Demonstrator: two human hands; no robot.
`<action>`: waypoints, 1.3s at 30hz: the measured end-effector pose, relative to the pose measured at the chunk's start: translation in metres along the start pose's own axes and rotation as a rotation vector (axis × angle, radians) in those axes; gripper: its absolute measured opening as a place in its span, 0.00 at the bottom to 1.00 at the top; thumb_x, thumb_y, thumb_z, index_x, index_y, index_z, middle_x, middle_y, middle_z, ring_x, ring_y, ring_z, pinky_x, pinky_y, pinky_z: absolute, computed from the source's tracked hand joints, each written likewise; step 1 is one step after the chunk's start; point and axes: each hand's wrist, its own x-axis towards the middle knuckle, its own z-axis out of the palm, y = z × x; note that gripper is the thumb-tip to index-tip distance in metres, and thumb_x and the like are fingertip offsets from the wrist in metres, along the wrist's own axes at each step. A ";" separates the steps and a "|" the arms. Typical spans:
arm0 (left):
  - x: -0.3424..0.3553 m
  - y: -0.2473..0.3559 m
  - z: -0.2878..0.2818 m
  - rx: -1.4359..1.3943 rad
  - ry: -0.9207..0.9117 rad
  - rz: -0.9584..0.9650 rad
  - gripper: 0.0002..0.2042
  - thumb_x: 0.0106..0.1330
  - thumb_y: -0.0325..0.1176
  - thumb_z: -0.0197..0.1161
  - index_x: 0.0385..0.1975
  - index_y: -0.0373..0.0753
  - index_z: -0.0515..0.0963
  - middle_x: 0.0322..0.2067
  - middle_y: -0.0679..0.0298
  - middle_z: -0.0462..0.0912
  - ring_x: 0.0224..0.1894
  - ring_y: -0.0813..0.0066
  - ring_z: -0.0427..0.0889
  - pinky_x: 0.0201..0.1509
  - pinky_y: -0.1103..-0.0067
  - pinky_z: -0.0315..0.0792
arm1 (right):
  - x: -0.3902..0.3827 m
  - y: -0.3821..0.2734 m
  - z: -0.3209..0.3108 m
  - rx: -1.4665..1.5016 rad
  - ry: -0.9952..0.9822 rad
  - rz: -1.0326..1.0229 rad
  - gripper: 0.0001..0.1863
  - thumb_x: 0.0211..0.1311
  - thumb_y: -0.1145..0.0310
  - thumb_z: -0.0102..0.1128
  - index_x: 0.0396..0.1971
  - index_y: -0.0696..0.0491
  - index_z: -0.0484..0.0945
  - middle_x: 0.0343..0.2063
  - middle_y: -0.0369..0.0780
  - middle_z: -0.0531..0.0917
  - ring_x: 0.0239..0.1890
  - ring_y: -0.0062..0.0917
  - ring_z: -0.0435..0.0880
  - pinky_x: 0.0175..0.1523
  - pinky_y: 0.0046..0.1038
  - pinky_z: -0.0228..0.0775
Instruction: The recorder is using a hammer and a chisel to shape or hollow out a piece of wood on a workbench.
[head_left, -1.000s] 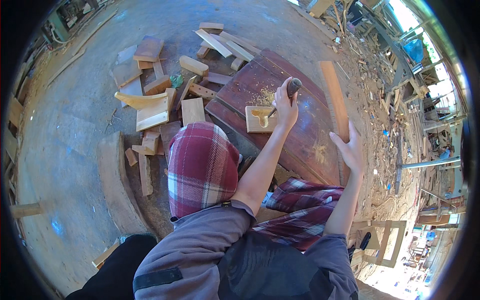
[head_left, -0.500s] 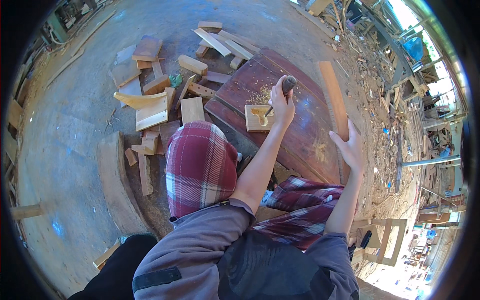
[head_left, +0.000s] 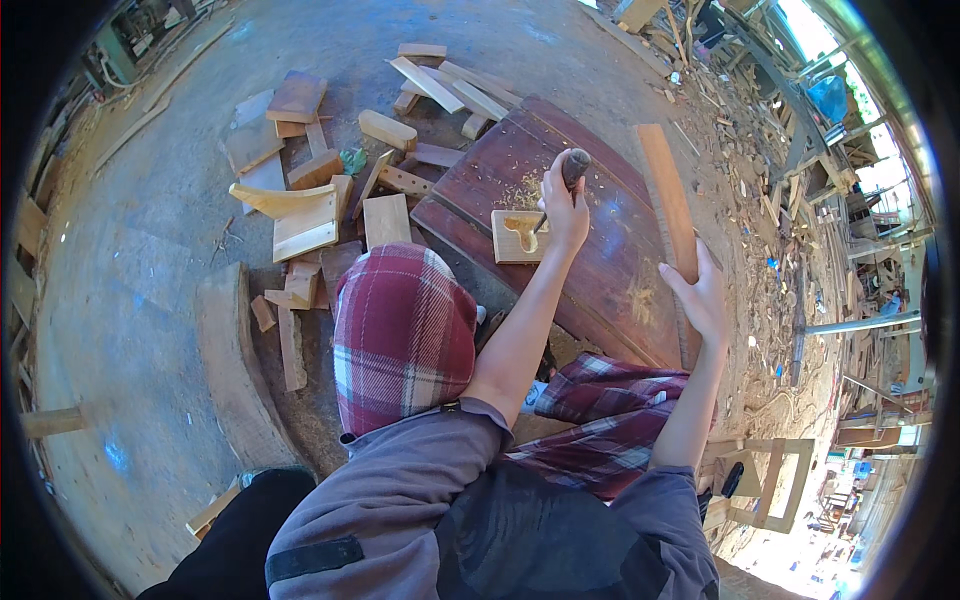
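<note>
My left hand (head_left: 566, 215) is closed around the dark handle of a chisel (head_left: 575, 168), held upright and leaning slightly. Its blade slants down to a small pale wooden block (head_left: 508, 248), where the tip is at the right side of a carved hollow. That block lies flat on a dark reddish wooden board (head_left: 610, 270), with shavings scattered beyond it. On the right, my right hand (head_left: 700, 300) grips a long brown wooden plank (head_left: 664, 185) near its lower part. The plank stretches away along the board's right side; some fingers are hidden behind it.
Several wood offcuts (head_left: 385, 220) are piled left of the board. A thick curved timber (head_left: 225, 340) lies on the floor further left. Plaid cloth covers my knees (head_left: 405, 330). A wooden frame (head_left: 775, 485) is at lower right, and scrap wood litters the ground beyond the plank.
</note>
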 end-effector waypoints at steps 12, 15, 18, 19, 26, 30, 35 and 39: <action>-0.002 -0.006 0.003 0.058 0.065 0.059 0.24 0.64 0.22 0.57 0.61 0.36 0.63 0.51 0.50 0.72 0.53 0.50 0.72 0.59 0.63 0.65 | 0.023 -0.048 0.039 -0.158 -0.114 -0.048 0.30 0.53 0.59 0.68 0.51 0.61 0.69 0.31 0.53 0.83 0.38 0.39 0.86 0.42 0.35 0.74; -0.003 -0.009 0.005 0.014 0.085 0.115 0.25 0.65 0.23 0.57 0.62 0.43 0.64 0.47 0.57 0.72 0.51 0.55 0.72 0.56 0.61 0.61 | 0.017 -0.070 0.030 -0.054 -0.074 -0.070 0.30 0.52 0.55 0.68 0.46 0.61 0.68 0.34 0.58 0.83 0.42 0.48 0.84 0.44 0.40 0.74; -0.011 -0.010 0.007 0.043 0.023 0.087 0.24 0.65 0.25 0.57 0.62 0.46 0.64 0.46 0.59 0.72 0.51 0.56 0.72 0.54 0.57 0.60 | 0.010 -0.063 0.036 0.012 -0.055 -0.047 0.30 0.53 0.54 0.68 0.45 0.61 0.68 0.34 0.58 0.83 0.42 0.49 0.84 0.44 0.41 0.74; -0.013 -0.011 0.009 0.073 -0.015 0.058 0.24 0.66 0.27 0.57 0.62 0.47 0.65 0.45 0.60 0.73 0.51 0.57 0.72 0.53 0.55 0.59 | 0.010 -0.057 0.041 -0.032 -0.049 -0.031 0.29 0.53 0.55 0.68 0.45 0.60 0.67 0.34 0.58 0.83 0.42 0.49 0.84 0.44 0.41 0.74; -0.017 -0.019 0.011 0.124 -0.026 0.112 0.24 0.66 0.29 0.57 0.62 0.51 0.64 0.43 0.62 0.72 0.51 0.58 0.71 0.52 0.56 0.57 | 0.007 -0.054 0.036 -0.103 -0.066 -0.031 0.29 0.54 0.55 0.67 0.45 0.60 0.66 0.33 0.59 0.82 0.41 0.52 0.83 0.43 0.43 0.73; -0.013 -0.022 0.010 0.065 -0.027 0.092 0.24 0.66 0.29 0.57 0.62 0.51 0.65 0.43 0.62 0.72 0.51 0.58 0.71 0.53 0.57 0.56 | 0.004 -0.043 0.049 -0.042 -0.021 0.015 0.28 0.55 0.56 0.67 0.44 0.61 0.66 0.32 0.58 0.82 0.40 0.50 0.84 0.42 0.43 0.73; -0.021 -0.024 0.008 0.144 -0.023 0.065 0.24 0.66 0.28 0.58 0.62 0.51 0.65 0.44 0.61 0.72 0.51 0.59 0.71 0.54 0.56 0.56 | 0.001 -0.044 0.037 -0.175 0.010 -0.111 0.26 0.55 0.59 0.68 0.43 0.60 0.67 0.28 0.54 0.82 0.35 0.46 0.85 0.37 0.39 0.73; -0.009 -0.018 0.004 0.100 0.013 0.113 0.24 0.66 0.28 0.57 0.63 0.51 0.65 0.44 0.61 0.72 0.50 0.58 0.71 0.55 0.56 0.56 | -0.004 -0.059 0.030 0.033 0.131 -0.071 0.24 0.54 0.60 0.68 0.41 0.59 0.67 0.27 0.53 0.82 0.32 0.43 0.85 0.36 0.38 0.72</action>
